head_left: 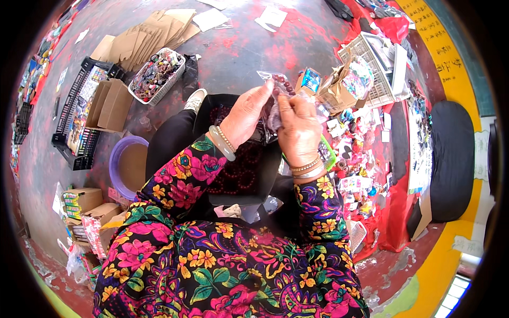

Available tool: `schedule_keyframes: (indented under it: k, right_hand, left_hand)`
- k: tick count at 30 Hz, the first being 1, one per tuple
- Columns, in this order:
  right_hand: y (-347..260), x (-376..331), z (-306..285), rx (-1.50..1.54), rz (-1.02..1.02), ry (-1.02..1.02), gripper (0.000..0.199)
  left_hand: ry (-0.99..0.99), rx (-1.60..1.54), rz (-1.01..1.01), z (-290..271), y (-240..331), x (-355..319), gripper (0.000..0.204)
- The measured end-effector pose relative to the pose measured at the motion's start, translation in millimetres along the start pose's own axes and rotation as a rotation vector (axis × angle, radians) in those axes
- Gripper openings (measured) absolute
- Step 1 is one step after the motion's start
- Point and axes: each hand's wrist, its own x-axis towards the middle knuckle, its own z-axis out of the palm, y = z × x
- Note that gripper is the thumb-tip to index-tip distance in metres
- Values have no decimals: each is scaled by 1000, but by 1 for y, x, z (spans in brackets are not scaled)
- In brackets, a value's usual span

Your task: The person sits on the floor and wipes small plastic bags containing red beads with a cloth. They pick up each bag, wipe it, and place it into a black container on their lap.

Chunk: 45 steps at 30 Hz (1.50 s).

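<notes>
Head view: your left hand (245, 114) and right hand (298, 127) meet above your lap, both pinched shut on a small clear plastic bag (277, 93) with a dark red bead bracelet (282, 81) showing at its top. Fingers of both hands touch the bag; right hand covers its lower part. Bangles sit on both wrists. Just below the hands, a black tray (249, 175) on your lap holds more dark red bead strings. Left of it, a purple basin (119, 164) on the floor. Farther left-up, a white basket (157, 74) of mixed bracelets, near flat cardboard boxes (146, 37). Right side: packaged trinkets (360, 159) spread over red cloth.
</notes>
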Motion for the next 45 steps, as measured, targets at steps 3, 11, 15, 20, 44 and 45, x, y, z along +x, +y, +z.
schedule_keyframes:
  k: [3, 11, 15, 20, 44, 45]
  right_hand:
    - [-7, -1, 6, 77, -47, -62, 39]
    - [16, -13, 7, 1080, 520, -233, 24]
    - [50, -1, -29, 1204, 681, 46, 50]
    - [67, -9, -19, 1365, 554, 63, 97]
    - [84, -12, 4, 1030, 1065, 231, 25]
    - [92, -15, 2, 1083, 1037, 258, 27]
  left_hand:
    - [-46, -98, -63, -21, -10, 4, 27]
    - [115, 8, -65, -39, 0, 9, 25]
    - [59, 120, -21, -39, -1, 10, 24]
    - [-121, 415, -34, -27, -12, 2, 25]
    - [-53, -17, -336, -17, -17, -8, 22]
    - [-19, -17, -334, -20, -18, -6, 22]
